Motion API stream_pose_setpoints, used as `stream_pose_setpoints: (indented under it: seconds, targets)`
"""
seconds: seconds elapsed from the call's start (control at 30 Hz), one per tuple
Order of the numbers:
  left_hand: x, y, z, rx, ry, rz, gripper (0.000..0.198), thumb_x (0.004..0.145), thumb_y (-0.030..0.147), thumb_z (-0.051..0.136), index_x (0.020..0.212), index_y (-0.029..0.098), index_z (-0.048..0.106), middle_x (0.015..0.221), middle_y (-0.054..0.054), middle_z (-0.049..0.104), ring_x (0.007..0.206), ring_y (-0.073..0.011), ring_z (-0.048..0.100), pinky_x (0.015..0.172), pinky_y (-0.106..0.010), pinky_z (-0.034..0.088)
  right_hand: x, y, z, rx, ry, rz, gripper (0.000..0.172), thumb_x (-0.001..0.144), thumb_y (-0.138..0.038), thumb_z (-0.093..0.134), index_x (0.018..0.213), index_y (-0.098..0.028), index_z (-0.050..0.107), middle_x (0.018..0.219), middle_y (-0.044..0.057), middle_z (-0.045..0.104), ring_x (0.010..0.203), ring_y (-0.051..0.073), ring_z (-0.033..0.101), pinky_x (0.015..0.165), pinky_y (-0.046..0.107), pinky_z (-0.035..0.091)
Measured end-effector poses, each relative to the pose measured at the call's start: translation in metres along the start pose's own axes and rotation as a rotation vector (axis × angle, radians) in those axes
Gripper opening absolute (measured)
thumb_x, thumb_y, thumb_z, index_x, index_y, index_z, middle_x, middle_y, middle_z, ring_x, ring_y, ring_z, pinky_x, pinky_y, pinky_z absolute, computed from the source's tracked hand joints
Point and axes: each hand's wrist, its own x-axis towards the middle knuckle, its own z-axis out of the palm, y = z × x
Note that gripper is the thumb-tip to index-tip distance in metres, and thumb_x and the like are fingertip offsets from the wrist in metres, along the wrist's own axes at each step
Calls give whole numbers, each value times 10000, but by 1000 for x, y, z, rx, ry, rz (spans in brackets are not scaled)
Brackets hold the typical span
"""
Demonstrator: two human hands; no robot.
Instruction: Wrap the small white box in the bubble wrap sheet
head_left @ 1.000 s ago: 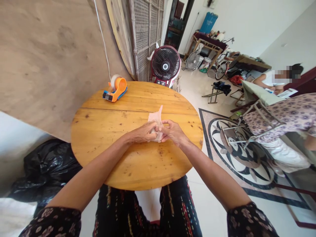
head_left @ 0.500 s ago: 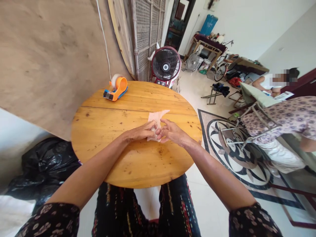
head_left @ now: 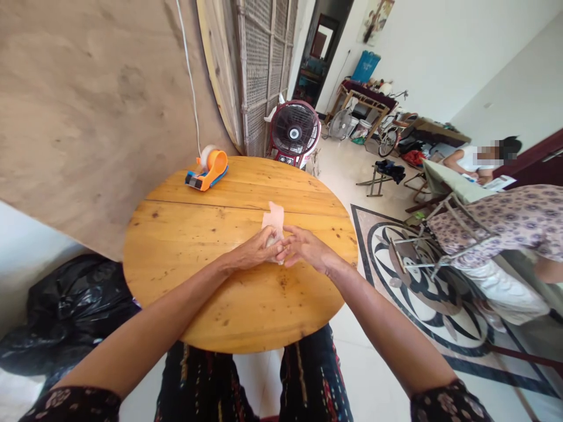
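A small pale pink plastic bag (head_left: 273, 221) lies on the round wooden table (head_left: 185, 234). My left hand (head_left: 255, 252) is closed, pinching the bag's near end. My right hand (head_left: 305, 248) meets it from the right, its fingers partly stretched and touching the same end of the bag. The far part of the bag sticks up beyond my fingers. What is inside the bag is hidden by my hands.
An orange tape dispenser (head_left: 206, 167) sits at the table's far left edge. A red floor fan (head_left: 294, 132) stands behind the table. Black bags (head_left: 65, 310) lie on the floor to the left. Another person sits at the right by a folding frame (head_left: 440, 234).
The bag's far end, spread flat half a second ago, now stands narrower and more upright. My hands stay together on its near end. The camera has tilted slightly.
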Motion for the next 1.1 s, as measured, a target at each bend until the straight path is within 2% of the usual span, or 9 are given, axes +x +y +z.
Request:
stream_pose_setpoints:
  seconds: [0.13, 0.27, 0.37, 0.47, 0.53, 0.6, 0.7, 0.8, 1.1]
  targets:
    - [1, 2, 0, 4, -5, -19, 297, 897, 480, 474, 954, 192, 435, 829, 10, 435, 727, -141, 403, 653, -270, 363, 5, 6, -14, 88, 79, -24, 621, 731, -172, 568, 1323, -128, 386, 963, 92, 706, 671, 160, 685, 563, 287, 564]
    - [3, 3, 0, 98, 8, -9, 262, 868, 414, 490, 986, 187, 435, 866, -5, 452, 778, -162, 421, 713, -298, 392, 20, 0, -43, -120, 307, -165, 384, 757, -180, 564, 1139, -169, 531, 866, 32, 685, 564, 95, 617, 496, 202, 498]
    - [4, 6, -1, 178, 9, -30, 247, 861, 412, 480, 951, 187, 432, 861, -13, 451, 777, -170, 418, 712, -305, 392, 43, -14, -66, -419, 364, -192, 595, 760, -160, 584, 1332, -200, 428, 887, 20, 659, 538, 89, 594, 453, 187, 461]
    - [4, 9, -3, 203, -1, -24, 257, 861, 420, 469, 970, 188, 440, 933, -40, 495, 823, -185, 445, 749, -319, 404, 69, -32, -79, -655, 252, -168, 753, 735, -79, 575, 1433, -223, 330, 836, -3, 641, 489, 82, 563, 444, 188, 445]
    - [3, 11, -4, 204, -7, -13, 270, 857, 419, 475, 995, 189, 446, 995, -54, 514, 857, -192, 460, 777, -329, 412, 84, -44, -82, -701, 122, -113, 754, 713, -52, 576, 1415, -229, 363, 766, -28, 631, 474, 84, 555, 462, 193, 454]
    - [3, 12, -4, 208, -3, -13, 269, 854, 409, 479, 1006, 188, 452, 1002, -54, 517, 859, -193, 464, 780, -333, 417, 96, -53, -83, -697, -33, -47, 667, 697, -49, 576, 1329, -227, 462, 684, -50, 610, 470, 92, 555, 487, 204, 466]
    - [3, 12, -4, 211, -3, -18, 254, 854, 387, 472, 1001, 181, 454, 951, -40, 499, 826, -183, 451, 759, -331, 419, 108, -60, -85, -703, -209, -49, 350, 677, -63, 563, 998, -186, 629, 629, -49, 586, 470, 93, 548, 517, 221, 469]
    - [4, 11, -3, 194, -15, -24, 252, 851, 376, 475, 1003, 177, 449, 932, -35, 482, 796, -174, 441, 736, -325, 415, 114, -59, -86, -734, -271, -141, 162, 676, -79, 521, 774, -157, 623, 651, -29, 599, 516, 88, 567, 562, 220, 471]
    - [4, 12, -3, 185, 5, -18, 241, 827, 362, 497, 968, 173, 445, 944, -46, 475, 787, -177, 432, 711, -324, 390, 118, -45, -64, -858, -325, -151, 301, 726, -136, 488, 958, -137, 680, 608, -40, 590, 484, 86, 551, 554, 206, 422]
